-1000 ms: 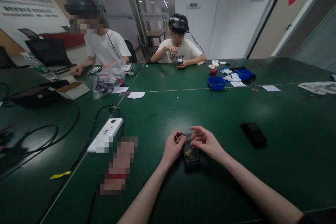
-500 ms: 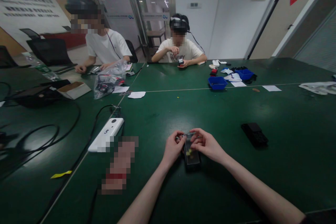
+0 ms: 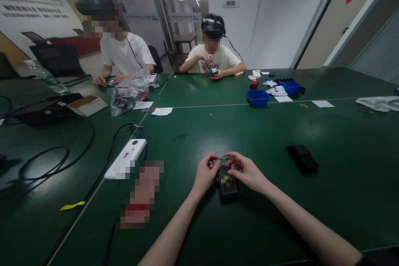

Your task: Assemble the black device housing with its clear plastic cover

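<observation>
White walls (image 3: 274, 20) rise behind a big green tabletop (image 3: 343, 174). One person (image 3: 215, 58) sits at its far side, with another person (image 3: 124, 56) off to the left. A dark box (image 3: 229, 189) is on the near part, between the two hands. The left hand (image 3: 204, 176) pinches its top left edge with bunched fingers. The right hand (image 3: 249, 172) bends over its top right side, thumb and first finger apart; I cannot tell if they press on it.

The box looks stiff and light. Its shiny front may be slippery and easy to scratch, so its long sides seem best to hold. Much green shows on the right, up to a black thing (image 3: 301, 159). On the left, a blurred pink thing (image 3: 141, 193) and a white pack (image 3: 127, 156) leave less room.
</observation>
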{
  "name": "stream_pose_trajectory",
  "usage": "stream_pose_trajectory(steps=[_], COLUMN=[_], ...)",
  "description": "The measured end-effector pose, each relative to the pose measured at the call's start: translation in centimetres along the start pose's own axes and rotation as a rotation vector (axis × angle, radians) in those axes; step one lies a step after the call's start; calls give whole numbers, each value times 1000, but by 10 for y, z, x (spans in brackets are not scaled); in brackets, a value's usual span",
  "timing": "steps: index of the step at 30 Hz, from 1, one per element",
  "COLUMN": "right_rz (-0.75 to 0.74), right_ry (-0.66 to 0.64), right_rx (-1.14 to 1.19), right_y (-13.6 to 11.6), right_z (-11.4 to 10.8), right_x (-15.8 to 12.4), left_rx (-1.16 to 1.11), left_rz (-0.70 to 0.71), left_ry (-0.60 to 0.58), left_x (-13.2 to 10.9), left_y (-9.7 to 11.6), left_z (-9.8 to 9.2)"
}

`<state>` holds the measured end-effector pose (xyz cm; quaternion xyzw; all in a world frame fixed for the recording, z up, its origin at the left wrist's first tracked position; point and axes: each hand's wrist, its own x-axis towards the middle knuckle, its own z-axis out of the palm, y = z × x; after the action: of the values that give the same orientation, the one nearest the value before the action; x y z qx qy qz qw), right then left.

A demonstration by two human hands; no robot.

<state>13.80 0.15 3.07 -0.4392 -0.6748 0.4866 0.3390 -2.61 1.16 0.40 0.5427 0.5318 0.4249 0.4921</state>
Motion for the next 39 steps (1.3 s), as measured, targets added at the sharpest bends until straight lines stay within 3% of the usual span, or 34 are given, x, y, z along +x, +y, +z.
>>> stream_pose_trajectory(steps=[14, 25, 35, 39], right_rz=[-99, 101, -58, -137], right_ry=[42, 34, -2, 15], right_rx=[-210, -45, -104, -145], right_y=[11, 22, 25, 28], right_z=[-7, -7, 2, -1], right_x=[1, 4, -1, 1], left_rx=[-90, -73, -169, -233], left_rz=[-14, -19, 14, 8], left_ry=[-49, -33, 63, 23], left_x=[0, -1, -1, 0], left_y=[-3, 0, 1, 0], left_z=[-1, 0, 0, 3])
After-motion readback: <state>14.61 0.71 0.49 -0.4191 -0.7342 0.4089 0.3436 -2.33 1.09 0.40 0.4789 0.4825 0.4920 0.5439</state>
